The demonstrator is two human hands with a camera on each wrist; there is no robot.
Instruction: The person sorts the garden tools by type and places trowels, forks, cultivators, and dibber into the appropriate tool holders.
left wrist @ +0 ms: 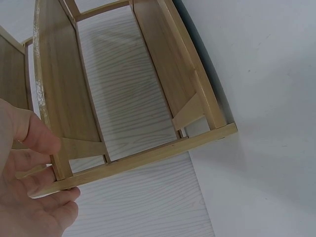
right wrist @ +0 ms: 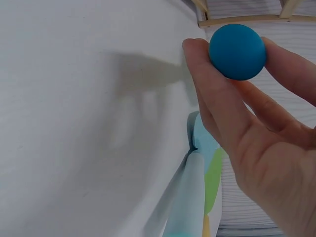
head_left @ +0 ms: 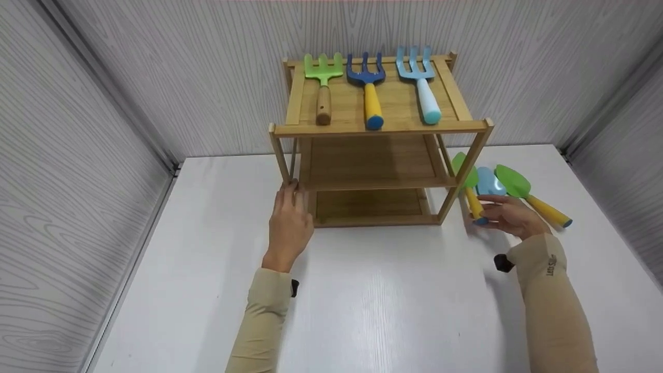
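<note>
A three-tier wooden rack (head_left: 380, 127) stands on the white table. My left hand (head_left: 291, 223) grips its left front post by the middle shelf; in the left wrist view the thumb lies on one side of the wood and the fingers on the other. To the rack's right, my right hand (head_left: 510, 215) pinches a green trowel (head_left: 472, 199) by its yellow handle. The handle's round blue end (right wrist: 237, 52) faces the right wrist camera, hiding the blade. Behind that hand lie a light blue trowel (head_left: 488, 181) and another green trowel (head_left: 550, 211) with a yellow handle.
On the top shelf lie a green hand fork (head_left: 323, 98) with a wooden handle, a dark blue fork (head_left: 372, 101) with a yellow handle and a light blue fork (head_left: 427, 98). Grey wood-grain panels (head_left: 228, 77) enclose the table (head_left: 362, 311) at the back and sides.
</note>
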